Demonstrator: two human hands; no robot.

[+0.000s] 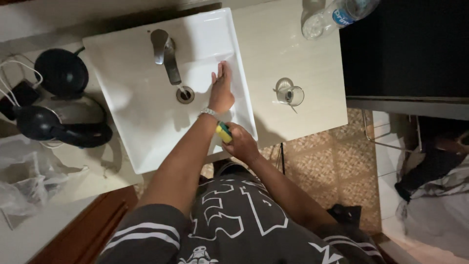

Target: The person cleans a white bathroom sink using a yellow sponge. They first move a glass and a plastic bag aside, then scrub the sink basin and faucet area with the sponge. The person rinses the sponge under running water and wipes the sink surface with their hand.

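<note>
Your left hand (221, 90) lies flat with fingers stretched out against the right inner wall of the white sink (146, 122), holding nothing, seemingly to steady you over the basin. Your right hand (240, 142) is curled tight around a yellow-and-green sponge (223, 132), which pokes out past your knuckles, just beside your left wrist near the sink's front rim.

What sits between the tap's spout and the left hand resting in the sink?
Head view: bare white sink floor, with the drain just below the tap spout, beside the left hand. Nothing else lies there.
</note>
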